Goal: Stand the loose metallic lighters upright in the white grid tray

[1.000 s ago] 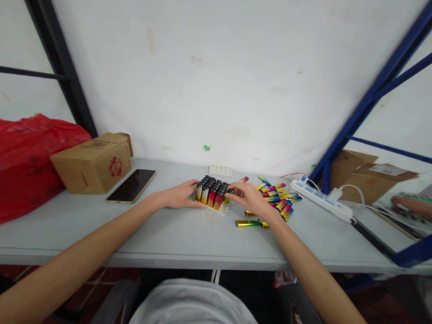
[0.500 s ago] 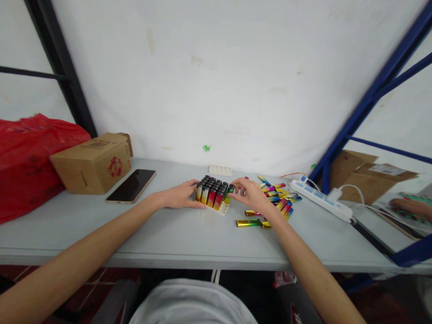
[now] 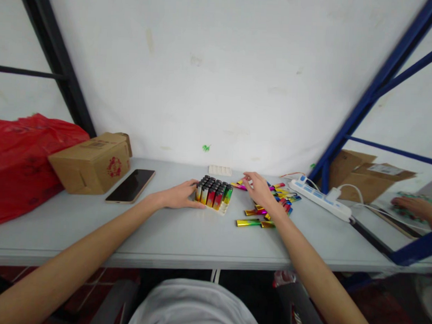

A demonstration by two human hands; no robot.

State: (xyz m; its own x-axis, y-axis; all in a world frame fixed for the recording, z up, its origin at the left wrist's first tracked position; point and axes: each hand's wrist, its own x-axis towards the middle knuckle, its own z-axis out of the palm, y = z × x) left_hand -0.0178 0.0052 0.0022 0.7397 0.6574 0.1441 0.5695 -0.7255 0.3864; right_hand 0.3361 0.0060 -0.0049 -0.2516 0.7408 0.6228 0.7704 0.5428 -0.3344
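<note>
Several lighters (image 3: 210,195) with black tops and bright metallic bodies stand upright in rows in a white slotted tray (image 3: 223,210). A few slots show bare at the tray's front right corner. My left hand (image 3: 181,195) grips the left side of this block, thumb along the front and fingers behind. To the right lies a loose pile of shiny, many-coloured lighters (image 3: 249,223). Over the pile's left part hovers my right hand (image 3: 259,188), its fingers loosely bent and apart, with nothing visible in them. The hand and forearm hide part of the pile.
A second white tray (image 3: 220,170) lies by the wall. On the left are a phone (image 3: 130,185), a cardboard box (image 3: 91,164) and a red bag (image 3: 27,169). A power strip (image 3: 319,199) with cables lies right, near a blue frame (image 3: 367,101). Another person's hand (image 3: 413,206) shows far right.
My right hand has let go of a green lighter, which now stands in the tray, and moved right to the pile. My left hand has stayed at the tray.
</note>
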